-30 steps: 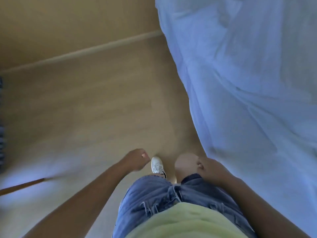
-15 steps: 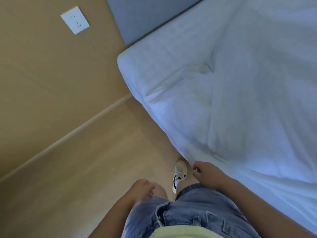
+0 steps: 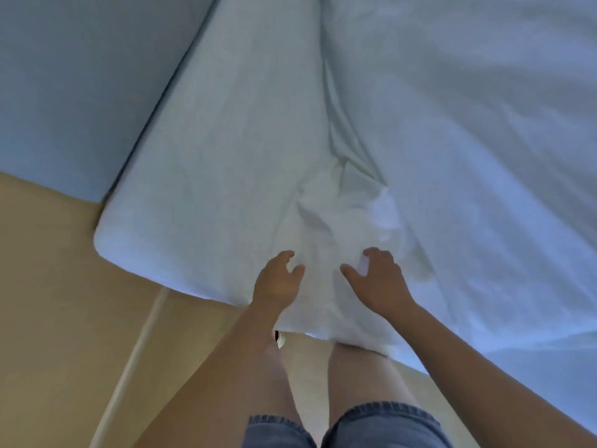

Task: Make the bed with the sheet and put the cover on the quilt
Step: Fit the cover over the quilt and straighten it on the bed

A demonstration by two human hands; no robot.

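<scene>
The light is dim and cool. The white sheet (image 3: pixel 452 156) reads blue-grey and darkens toward the right and top edges. Its brightest patch lies on the bunched fabric just beyond the right hand (image 3: pixel 378 279), which looks dark against it. Soft shadows fill the folds, and a dark band runs along the gap between the bed and the blue panel (image 3: pixel 64 92). The floor (image 3: pixel 48 302) is a warm tan. The whole frame is soft, with the weave smeared. The wide lens bows the bed's edge and stretches the forearms at the bottom.

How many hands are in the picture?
2. The left hand at the near edge of the sheet; the right hand beside it, on bunched fabric. Whether either grips is unclear.
</scene>
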